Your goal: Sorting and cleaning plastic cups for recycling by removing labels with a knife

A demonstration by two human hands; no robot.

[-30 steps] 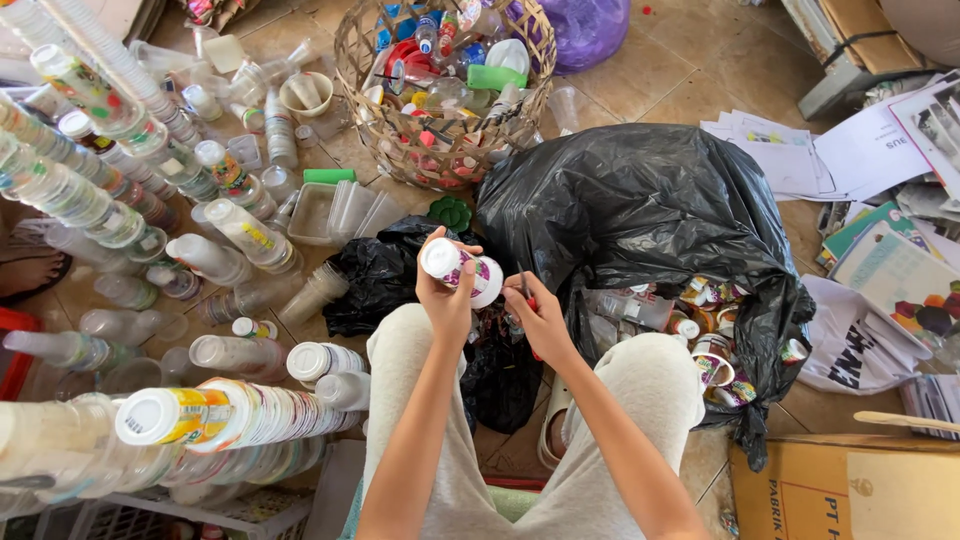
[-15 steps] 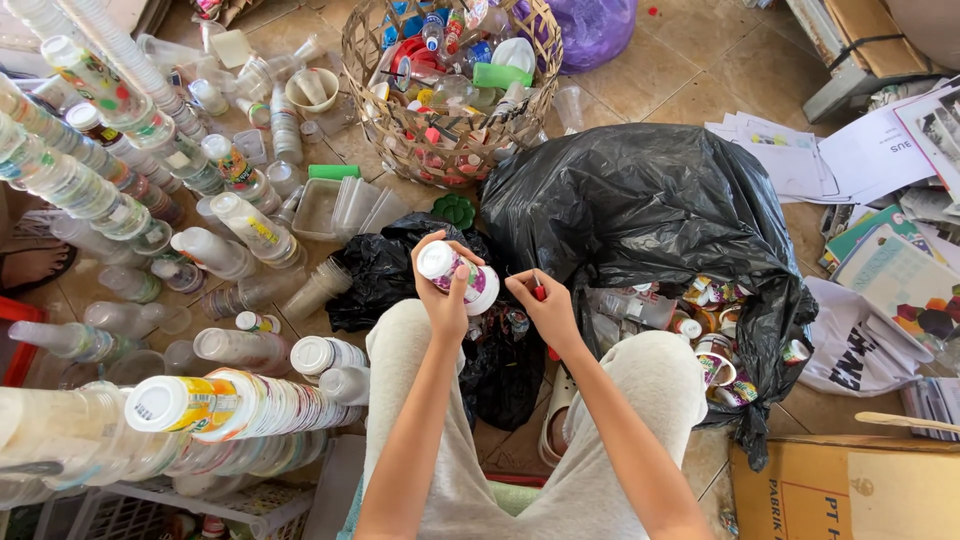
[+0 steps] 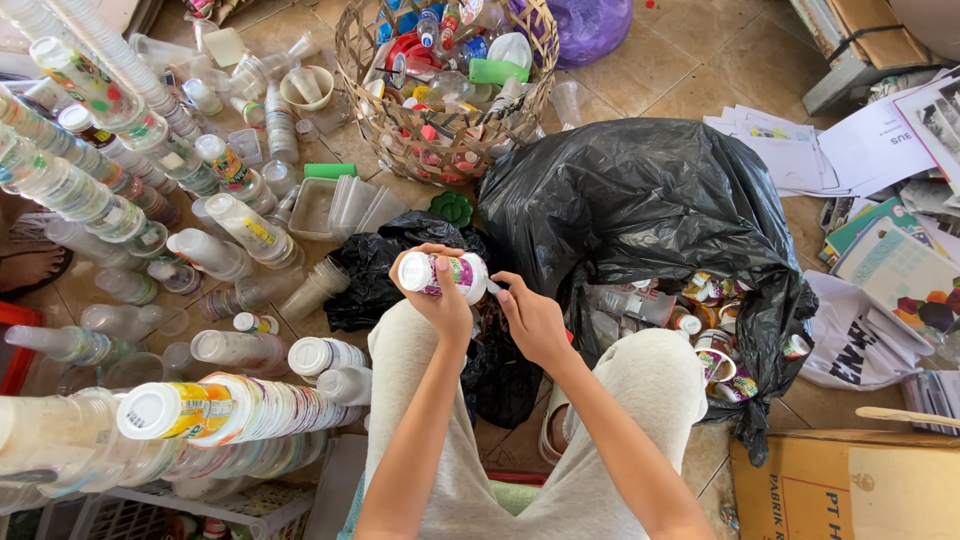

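Person seen from above. Both forearms are bare, with no sleeves, watch, bracelet or ring in view on the left hand [image 3: 440, 300] or the right hand [image 3: 532, 322]. Fingernails are short and unpainted. The legs are covered by light grey trousers [image 3: 640, 400] of soft, faintly mottled knit fabric, plain and without visible print, seams or pockets. A strip of pale green cloth [image 3: 505, 495] shows at the waist.
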